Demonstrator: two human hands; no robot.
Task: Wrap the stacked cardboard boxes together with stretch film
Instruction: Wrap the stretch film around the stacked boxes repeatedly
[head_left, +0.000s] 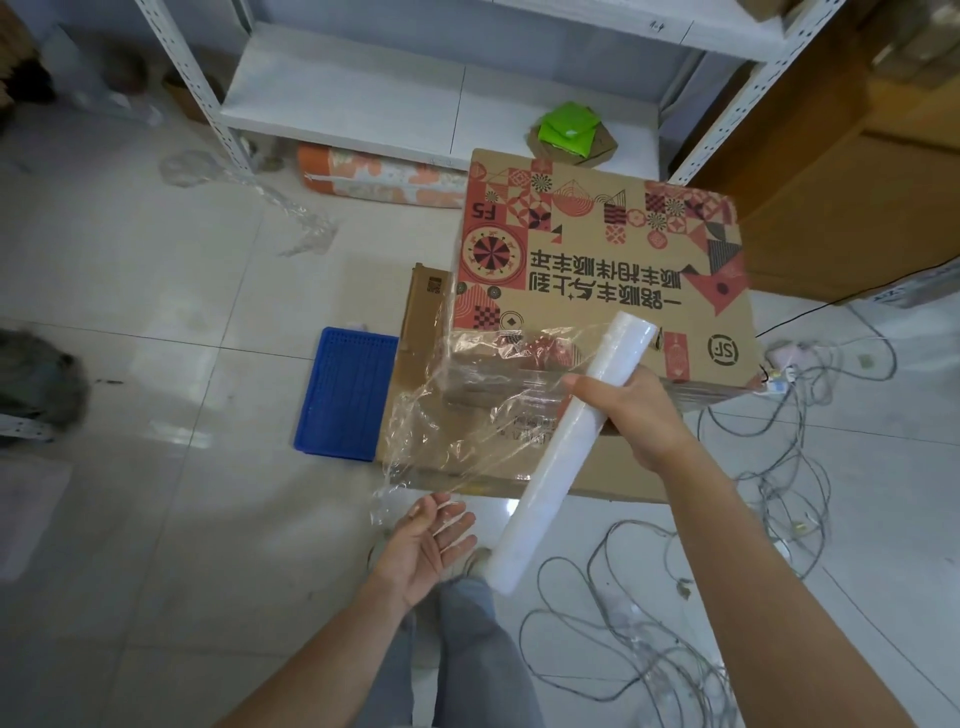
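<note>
A printed cardboard box (597, 249) with red patterns sits on top of a plain brown box (431, 415) on the floor. My right hand (631, 415) grips a long white roll of stretch film (566, 452), held slanted in front of the boxes. A clear sheet of film (467, 410) runs from the roll across the lower box's front and left corner. My left hand (428, 545) is palm up with fingers spread just below the sheet's loose crinkled edge, which touches its fingertips.
A blue plastic tray (345, 395) lies on the tiled floor left of the boxes. Tangled grey cables (753, 519) spread at the right. White metal shelving (405, 98) stands behind, with crumpled film (306, 228), a rolled orange mat (379, 176) and green packets (569, 130) near it.
</note>
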